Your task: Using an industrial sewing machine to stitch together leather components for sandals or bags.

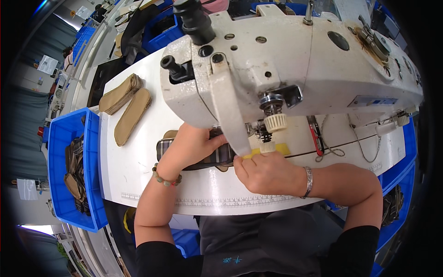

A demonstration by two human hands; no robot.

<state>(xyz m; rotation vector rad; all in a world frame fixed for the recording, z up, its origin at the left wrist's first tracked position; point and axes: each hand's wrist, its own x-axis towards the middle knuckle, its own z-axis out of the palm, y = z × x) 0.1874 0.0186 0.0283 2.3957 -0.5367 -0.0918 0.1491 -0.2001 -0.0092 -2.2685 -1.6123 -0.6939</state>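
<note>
A plaid fabric piece with dark edging (164,148), shaped like a slipper upper, lies over a tan sole-shaped piece (222,169) under the head of a white sewing machine (281,51). Across the plaid piece reaches my left hand (193,142); its thumb presses by the dark edging, and the machine partly hides its other fingers. My right hand (266,173) is closed, thumb and curled forefinger pinching the right end of the piece near the needle area. The needle itself is hidden behind the machine's white lever (228,106).
Stacked tan insoles (121,93) and another tan insole pile (133,117) lie left on the white table (138,168). Blue bins with plaid pieces stand at the left (94,171) and right (400,210). Red-handled snips (316,138) and a cord (330,150) lie right of the needle area.
</note>
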